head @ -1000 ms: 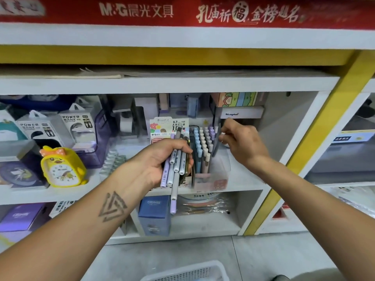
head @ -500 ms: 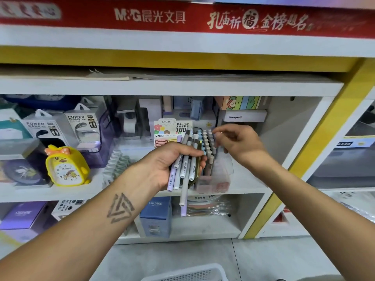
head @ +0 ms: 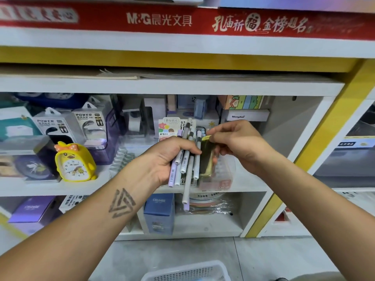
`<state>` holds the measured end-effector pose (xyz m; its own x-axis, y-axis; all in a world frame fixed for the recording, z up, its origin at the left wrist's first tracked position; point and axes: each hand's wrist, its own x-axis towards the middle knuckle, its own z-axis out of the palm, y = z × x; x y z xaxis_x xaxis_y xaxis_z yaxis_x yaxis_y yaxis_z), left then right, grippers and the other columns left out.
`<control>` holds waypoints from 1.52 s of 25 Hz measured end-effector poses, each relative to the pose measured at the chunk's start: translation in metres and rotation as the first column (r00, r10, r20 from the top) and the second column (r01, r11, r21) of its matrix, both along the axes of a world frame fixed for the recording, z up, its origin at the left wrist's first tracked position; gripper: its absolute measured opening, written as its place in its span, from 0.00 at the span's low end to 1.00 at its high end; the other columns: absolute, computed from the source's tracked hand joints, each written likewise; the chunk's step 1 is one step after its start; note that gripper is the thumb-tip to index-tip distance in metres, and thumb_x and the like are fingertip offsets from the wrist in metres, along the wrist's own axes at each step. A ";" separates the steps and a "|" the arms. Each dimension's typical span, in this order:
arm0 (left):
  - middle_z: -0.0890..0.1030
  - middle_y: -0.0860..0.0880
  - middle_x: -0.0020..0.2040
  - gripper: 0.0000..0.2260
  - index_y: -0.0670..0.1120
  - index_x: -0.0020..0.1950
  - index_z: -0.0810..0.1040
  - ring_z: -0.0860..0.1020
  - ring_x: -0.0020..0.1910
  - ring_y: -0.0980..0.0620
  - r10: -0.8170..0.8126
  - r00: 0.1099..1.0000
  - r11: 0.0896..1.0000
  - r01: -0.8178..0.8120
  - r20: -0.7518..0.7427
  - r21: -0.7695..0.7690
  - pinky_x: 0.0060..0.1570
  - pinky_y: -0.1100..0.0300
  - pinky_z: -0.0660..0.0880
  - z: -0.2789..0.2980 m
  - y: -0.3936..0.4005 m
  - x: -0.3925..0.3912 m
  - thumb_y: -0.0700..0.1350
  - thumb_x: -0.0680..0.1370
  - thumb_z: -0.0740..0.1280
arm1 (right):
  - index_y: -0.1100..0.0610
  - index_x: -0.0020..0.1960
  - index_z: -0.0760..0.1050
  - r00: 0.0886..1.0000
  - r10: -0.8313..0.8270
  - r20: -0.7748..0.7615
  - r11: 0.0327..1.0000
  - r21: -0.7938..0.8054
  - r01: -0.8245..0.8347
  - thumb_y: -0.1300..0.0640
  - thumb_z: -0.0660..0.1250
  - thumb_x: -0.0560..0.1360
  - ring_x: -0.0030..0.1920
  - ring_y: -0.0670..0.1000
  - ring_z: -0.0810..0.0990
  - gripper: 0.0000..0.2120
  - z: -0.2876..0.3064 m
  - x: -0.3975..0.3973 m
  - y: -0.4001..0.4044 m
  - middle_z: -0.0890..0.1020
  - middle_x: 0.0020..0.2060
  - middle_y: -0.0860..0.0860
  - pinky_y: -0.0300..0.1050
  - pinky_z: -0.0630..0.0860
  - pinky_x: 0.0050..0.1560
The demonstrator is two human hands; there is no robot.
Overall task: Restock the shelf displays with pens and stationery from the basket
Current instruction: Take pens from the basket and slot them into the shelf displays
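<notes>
Left hand (head: 162, 159): your fist is clamped round the pens (head: 185, 163).
Right hand (head: 239, 142): just beside, fingertips pinching the dark pack (head: 207, 157).

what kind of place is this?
Likely a stationery shop: a red stationery-brand banner over the shelves, boxed power banks on display, and a bundle of pens in the left hand for restocking.

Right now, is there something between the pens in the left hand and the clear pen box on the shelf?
Yes. A dark, yellow-edged pack, pinched by the right hand, sits beside the pens held by the left hand, in front of the clear pen box.
</notes>
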<state>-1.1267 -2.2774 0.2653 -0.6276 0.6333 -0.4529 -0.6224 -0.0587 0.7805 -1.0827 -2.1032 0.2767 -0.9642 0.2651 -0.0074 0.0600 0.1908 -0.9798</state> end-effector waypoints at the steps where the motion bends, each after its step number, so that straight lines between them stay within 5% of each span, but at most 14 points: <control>1: 0.79 0.31 0.59 0.19 0.32 0.61 0.78 0.79 0.58 0.34 0.037 0.999 0.999 -0.037 -0.007 -0.034 0.58 0.39 0.77 0.000 -0.003 -0.002 0.29 0.71 0.63 | 0.65 0.48 0.82 1.000 -0.013 -0.006 1.000 -0.023 0.013 0.71 0.69 0.75 0.25 0.47 0.77 0.06 0.002 -0.001 -0.001 0.82 0.32 0.56 0.37 0.74 0.27; 4: 0.79 0.38 0.42 0.07 0.37 0.45 0.78 0.80 0.40 0.42 0.141 0.989 0.982 -0.144 -0.038 -0.124 0.47 0.48 0.80 0.001 -0.015 -0.004 0.30 0.73 0.62 | 0.61 0.50 0.82 0.999 -0.025 -0.028 0.999 -0.032 0.024 0.71 0.67 0.76 0.26 0.48 0.77 0.09 0.005 -0.005 -0.006 0.83 0.32 0.54 0.38 0.77 0.29; 7: 0.79 0.40 0.36 0.07 0.39 0.44 0.75 0.81 0.33 0.47 0.272 0.961 0.950 -0.277 -0.054 -0.142 0.34 0.54 0.82 0.003 -0.034 -0.012 0.29 0.74 0.61 | 0.58 0.52 0.83 0.997 -0.003 -0.075 0.998 0.064 0.008 0.70 0.64 0.76 0.27 0.53 0.76 0.12 0.008 -0.011 -0.013 0.81 0.31 0.56 0.44 0.74 0.28; 12: 0.80 0.37 0.37 0.06 0.36 0.42 0.73 0.81 0.35 0.44 0.379 0.922 0.915 -0.386 -0.080 -0.117 0.39 0.52 0.82 0.013 -0.064 -0.022 0.29 0.76 0.59 | 0.54 0.48 0.83 0.999 0.033 -0.029 0.944 0.330 -0.022 0.65 0.68 0.75 0.24 0.47 0.76 0.08 0.010 -0.021 -0.023 0.80 0.28 0.49 0.42 0.72 0.27; 16: 0.79 0.39 0.31 0.07 0.37 0.39 0.71 0.80 0.35 0.45 0.364 0.930 0.924 -0.368 -0.058 -0.101 0.41 0.53 0.82 0.016 -0.077 -0.026 0.29 0.76 0.60 | 0.54 0.48 0.83 0.993 0.104 0.054 0.783 0.611 -0.115 0.59 0.75 0.71 0.35 0.45 0.85 0.06 0.003 -0.026 -0.033 0.84 0.40 0.48 0.41 0.80 0.35; 18: 0.79 0.38 0.31 0.07 0.36 0.39 0.72 0.80 0.34 0.45 0.335 0.941 0.936 -0.338 -0.052 -0.096 0.43 0.54 0.80 0.015 -0.077 -0.025 0.29 0.75 0.60 | 0.51 0.46 0.82 0.992 0.122 0.039 0.675 0.729 -0.112 0.51 0.78 0.71 0.38 0.40 0.82 0.08 0.000 -0.029 -0.037 0.83 0.38 0.44 0.34 0.75 0.36; 20: 0.79 0.38 0.31 0.06 0.36 0.39 0.72 0.80 0.33 0.45 0.314 0.948 0.944 -0.318 -0.057 -0.092 0.41 0.54 0.81 0.015 -0.076 -0.024 0.29 0.75 0.60 | 0.51 0.42 0.81 0.992 0.123 -0.017 0.671 0.738 -0.071 0.48 0.78 0.71 0.32 0.36 0.80 0.09 -0.003 -0.031 -0.040 0.81 0.32 0.42 0.28 0.69 0.29; 25: 0.80 0.38 0.32 0.05 0.35 0.42 0.74 0.81 0.30 0.45 0.257 0.965 0.960 -0.262 -0.058 -0.096 0.34 0.56 0.82 0.012 -0.077 -0.022 0.29 0.75 0.60 | 0.58 0.42 0.79 0.966 0.226 -0.126 0.513 0.858 -0.009 0.46 0.74 0.74 0.35 0.49 0.79 0.15 -0.017 -0.036 -0.046 0.80 0.33 0.48 0.42 0.73 0.34; 31: 0.80 0.38 0.36 0.06 0.34 0.48 0.75 0.82 0.32 0.46 0.206 0.977 0.975 -0.209 -0.047 -0.079 0.33 0.56 0.82 0.011 -0.073 -0.019 0.29 0.75 0.60 | 0.58 0.46 0.77 0.942 0.337 -0.003 0.300 0.948 -0.104 0.46 0.67 0.80 0.38 0.57 0.79 0.15 -0.031 -0.037 -0.059 0.77 0.34 0.52 0.46 0.69 0.36; 33: 0.80 0.38 0.36 0.06 0.34 0.46 0.75 0.82 0.32 0.46 0.184 0.982 0.980 -0.187 -0.050 -0.061 0.33 0.56 0.82 0.011 -0.071 -0.019 0.29 0.75 0.60 | 0.56 0.46 0.78 0.949 0.298 -0.099 0.346 0.938 -0.011 0.46 0.64 0.81 0.36 0.57 0.79 0.14 -0.028 -0.037 -0.059 0.79 0.34 0.52 0.47 0.70 0.35; 34: 0.80 0.38 0.37 0.06 0.35 0.45 0.76 0.82 0.32 0.47 0.165 0.985 0.985 -0.168 -0.054 -0.050 0.33 0.56 0.82 0.011 -0.069 -0.018 0.29 0.75 0.60 | 0.54 0.45 0.79 0.957 0.252 -0.147 0.468 0.884 0.012 0.46 0.64 0.81 0.34 0.55 0.79 0.13 -0.024 -0.037 -0.059 0.80 0.32 0.51 0.46 0.72 0.35; 36: 0.80 0.38 0.36 0.07 0.36 0.44 0.76 0.82 0.32 0.46 0.115 0.991 0.993 -0.117 -0.062 -0.031 0.33 0.56 0.82 0.010 -0.065 -0.015 0.29 0.75 0.60 | 0.52 0.44 0.79 0.979 0.139 -0.150 0.821 0.571 -0.029 0.47 0.67 0.80 0.28 0.51 0.81 0.10 -0.013 -0.038 -0.060 0.83 0.31 0.52 0.43 0.73 0.31; 38: 0.81 0.38 0.36 0.07 0.36 0.44 0.76 0.83 0.33 0.46 0.072 0.995 0.997 -0.074 -0.068 -0.022 0.33 0.56 0.82 0.009 -0.058 -0.010 0.29 0.75 0.59 | 0.53 0.50 0.80 0.992 0.111 -0.055 0.968 0.233 -0.096 0.49 0.71 0.77 0.26 0.48 0.79 0.07 -0.007 -0.038 -0.061 0.85 0.33 0.52 0.40 0.71 0.26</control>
